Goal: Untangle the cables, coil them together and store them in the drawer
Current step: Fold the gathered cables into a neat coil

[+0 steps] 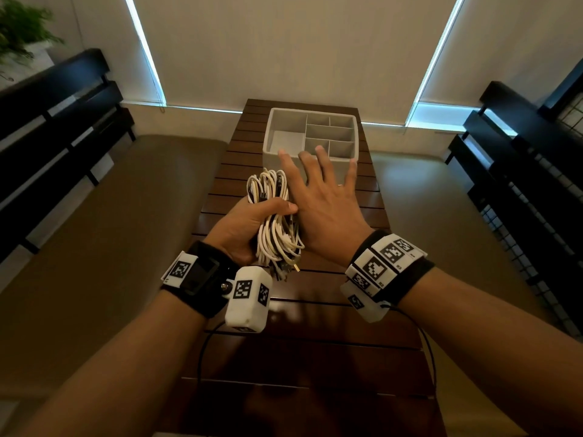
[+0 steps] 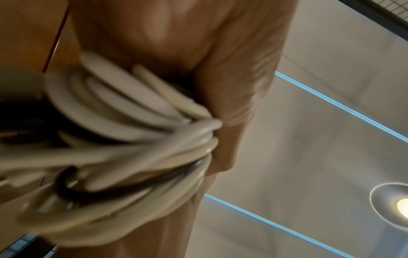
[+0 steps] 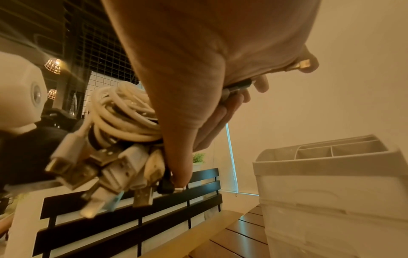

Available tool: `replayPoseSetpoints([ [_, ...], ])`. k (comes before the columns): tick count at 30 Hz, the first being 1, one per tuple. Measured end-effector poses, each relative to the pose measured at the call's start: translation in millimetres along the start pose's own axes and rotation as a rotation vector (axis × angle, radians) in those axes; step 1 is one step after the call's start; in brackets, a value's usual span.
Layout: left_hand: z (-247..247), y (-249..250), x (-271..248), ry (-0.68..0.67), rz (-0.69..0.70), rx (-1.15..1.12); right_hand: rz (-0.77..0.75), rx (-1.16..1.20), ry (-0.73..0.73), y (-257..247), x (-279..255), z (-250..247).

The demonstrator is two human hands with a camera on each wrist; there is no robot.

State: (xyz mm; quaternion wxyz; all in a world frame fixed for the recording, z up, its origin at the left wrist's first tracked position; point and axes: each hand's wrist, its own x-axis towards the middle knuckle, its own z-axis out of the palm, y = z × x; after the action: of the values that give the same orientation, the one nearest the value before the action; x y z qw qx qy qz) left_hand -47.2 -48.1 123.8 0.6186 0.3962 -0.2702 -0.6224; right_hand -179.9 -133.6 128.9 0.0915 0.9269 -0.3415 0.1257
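My left hand [image 1: 268, 216] grips a coiled bundle of white cables [image 1: 274, 222] round its middle, upright above the wooden slat table [image 1: 315, 326]. In the left wrist view the cables [image 2: 132, 122] lie blurred across the left hand [image 2: 232, 104], with one dark cable among them. In the right wrist view the bundle [image 3: 123, 111] shows several USB plugs [image 3: 110, 172] hanging from its lower end. My right hand [image 1: 318, 190] is open with spread fingers, right of the bundle and touching its side. Its fingertips reach over the front rim of the white drawer organiser [image 1: 350, 119].
The organiser [image 3: 331, 183] stands at the table's far end, with an open divided top and closed drawer fronts below. Black slatted shelving stands at the left [image 1: 56, 127] and right [image 1: 520, 159]. A thin black wire [image 1: 202, 351] hangs under my wrists.
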Motion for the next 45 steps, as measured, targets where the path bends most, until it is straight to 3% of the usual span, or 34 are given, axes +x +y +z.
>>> replayPoseSetpoints([
  [10,-9,9,1,-0.085,-0.015,0.137,-0.162,0.143,-0.026,4,4,-11],
  [16,-27,12,-1,0.048,-0.016,0.198,-0.121,0.354,-0.199,43,9,-30],
  [19,-29,9,1,0.105,0.015,0.198,-0.135,0.44,-0.224,39,6,-34],
  [21,-26,5,4,0.152,0.054,0.227,-0.111,0.525,-0.176,30,2,-31],
  [24,-21,0,6,0.195,0.099,0.252,-0.009,0.548,0.005,24,1,-18],
  [27,-13,-4,5,0.155,0.14,0.212,0.057,0.496,0.027,18,3,-4],
  [31,3,-6,2,0.077,0.161,0.064,0.103,0.659,0.115,5,0,-3],
  [37,2,-6,3,0.142,0.191,0.131,0.034,0.658,0.071,1,-8,-7],
  [40,2,-4,6,0.18,0.207,0.077,-0.018,0.761,0.045,-4,-13,-4],
  [45,9,-3,10,0.252,0.267,0.072,0.043,0.97,-0.008,-9,-16,-2],
])
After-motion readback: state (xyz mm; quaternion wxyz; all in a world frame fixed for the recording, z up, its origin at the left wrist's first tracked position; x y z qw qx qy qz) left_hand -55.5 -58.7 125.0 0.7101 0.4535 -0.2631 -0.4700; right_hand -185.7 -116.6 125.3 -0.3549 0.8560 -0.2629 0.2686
